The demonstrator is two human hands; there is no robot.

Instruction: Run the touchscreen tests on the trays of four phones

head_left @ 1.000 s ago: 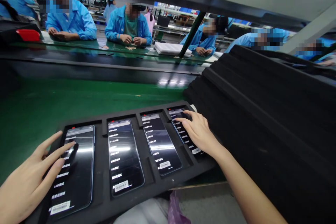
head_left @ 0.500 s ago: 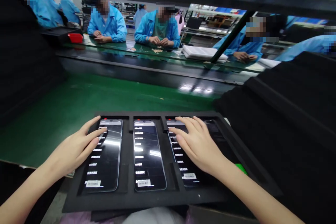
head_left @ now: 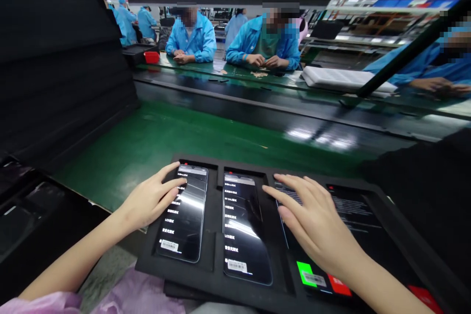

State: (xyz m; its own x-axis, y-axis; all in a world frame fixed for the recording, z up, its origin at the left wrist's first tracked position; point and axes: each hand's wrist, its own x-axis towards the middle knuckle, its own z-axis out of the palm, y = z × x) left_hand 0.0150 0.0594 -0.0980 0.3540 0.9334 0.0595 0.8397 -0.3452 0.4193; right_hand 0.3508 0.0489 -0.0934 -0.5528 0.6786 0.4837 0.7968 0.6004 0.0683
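A black foam tray (head_left: pixel 154 265) holds several phones in separate slots. My left hand (head_left: pixel 150 198) is open at the leftmost phone (head_left: pixel 193 225), its thumb and fingers spread, fingertips at the screen's upper left. That screen shows a list of text lines, as does the second phone (head_left: pixel 241 240). My right hand (head_left: pixel 316 221) is open over the third phone (head_left: pixel 311 277), fingertips near its top left edge, covering much of it. Green and red blocks show low on its screen. Farther right, a fourth phone (head_left: pixel 362 221) shows small text lines, partly behind my right forearm.
The tray rests at the front of a green table (head_left: pixel 128 142). Black walls of stacked material stand left (head_left: pixel 62 83) and right (head_left: pixel 434 171). Co-workers in blue coats sit across the line, near a red box (head_left: pixel 151 57) and a white stack (head_left: pixel 342 81).
The camera view has swung left, so everything sits farther right. The third phone's list has given way to a screen with green and red blocks. My hands stay over the phones.
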